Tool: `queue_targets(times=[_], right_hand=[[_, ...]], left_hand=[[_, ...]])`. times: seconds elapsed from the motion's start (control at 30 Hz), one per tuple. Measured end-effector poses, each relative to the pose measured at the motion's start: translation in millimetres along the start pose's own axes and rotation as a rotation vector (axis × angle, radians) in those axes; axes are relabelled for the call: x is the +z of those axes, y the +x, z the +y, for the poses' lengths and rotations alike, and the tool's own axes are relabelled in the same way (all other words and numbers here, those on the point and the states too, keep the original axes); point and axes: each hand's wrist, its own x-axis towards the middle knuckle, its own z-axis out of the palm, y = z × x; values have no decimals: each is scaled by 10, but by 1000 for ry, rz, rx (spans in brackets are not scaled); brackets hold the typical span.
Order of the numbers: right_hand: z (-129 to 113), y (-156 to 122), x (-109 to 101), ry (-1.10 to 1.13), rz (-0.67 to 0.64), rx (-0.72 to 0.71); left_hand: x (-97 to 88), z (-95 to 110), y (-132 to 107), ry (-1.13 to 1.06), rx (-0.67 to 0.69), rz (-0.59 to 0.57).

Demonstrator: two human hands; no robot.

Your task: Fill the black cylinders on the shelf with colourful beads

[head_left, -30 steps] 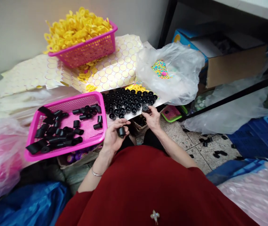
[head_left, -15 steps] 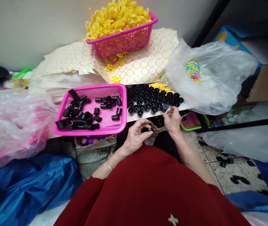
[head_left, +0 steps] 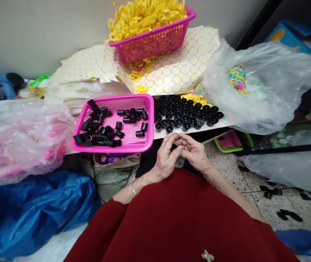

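My left hand (head_left: 166, 156) and my right hand (head_left: 193, 151) meet fingertip to fingertip just below the table's front edge. Both have their fingers curled and pinched together around a small black piece that is mostly hidden. Straight ahead of them stand several upright black caps (head_left: 187, 114) in rows on the table. To the left lies a pink tray (head_left: 118, 147) with several black tubes (head_left: 101, 129) lying loose in it.
A pink basket (head_left: 155, 42) heaped with yellow rings stands at the back on sheets of round stickers (head_left: 177, 71). A clear bag (head_left: 256, 91) holds pastel beads at right. A pink-filled plastic bag (head_left: 21, 138) and blue bags (head_left: 32, 214) lie left. Black pieces (head_left: 279, 213) litter the floor.
My hands have come together; the right one left the rows of caps and joined the left. The camera has swung left, and a blue tool now shows at far left.
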Motion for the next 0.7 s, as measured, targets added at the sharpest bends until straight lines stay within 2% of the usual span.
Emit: queue_targets(times=[0.13,0.23,0.3,0.37,0.43,0.53,0.6,0.7], right_hand=[[13,-30,5,17,-51,10],[-10,-62,25,96,-41,67],[-33,-92,3,175,-22,126],[-45,-136,-58,235,15,176],[-32,-192,-145,261,75,210],[40,-279,-274,266,188,237],[101,-322,-330,261,253,245],[164,-343,-362,249,305,243]], left_hand=[[-38,46,-50,194,107,-115],[-290,159,43,360,191,-109],[-655,263,218,532,174,-31],[-1156,339,458,761,58,112],[-1709,345,690,1009,-122,214],[-2405,213,902,1194,-459,204],[-2670,79,945,1207,-599,111],[-2784,-76,947,1165,-641,-51]])
